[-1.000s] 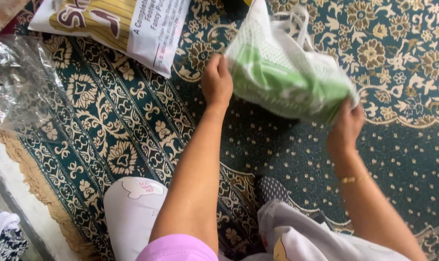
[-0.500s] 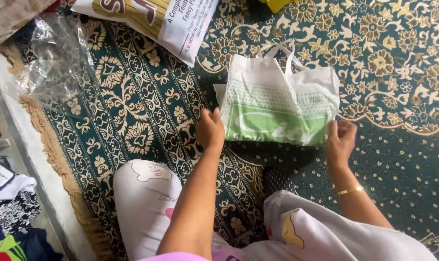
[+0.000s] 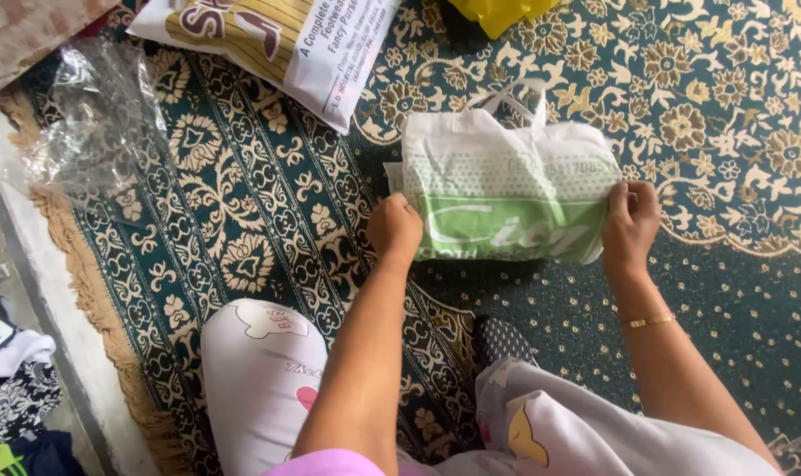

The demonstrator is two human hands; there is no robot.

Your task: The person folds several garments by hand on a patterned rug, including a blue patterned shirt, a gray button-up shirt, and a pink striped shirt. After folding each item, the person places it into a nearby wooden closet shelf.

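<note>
A white carrier bag with a green band (image 3: 506,189) lies flat on the patterned green carpet (image 3: 242,220), its handles pointing away from me. My left hand (image 3: 393,231) grips the bag's near left corner. At the opposite edge my right hand (image 3: 631,220) pinches the right side, a thin gold bangle on that wrist. Both arms reach forward over my knees in pale printed trousers.
A white and yellow printed plastic bag (image 3: 268,40) lies at the top left. Crumpled clear plastic (image 3: 96,119) sits near the carpet's fringed left edge. A yellow bag (image 3: 499,12) peeks in at the top. Folded clothes (image 3: 8,397) lie on the bare floor at the lower left.
A second ago both hands held the bag up in the air. It then came down flat on the carpet, and now both hands have closed on its near corners.
</note>
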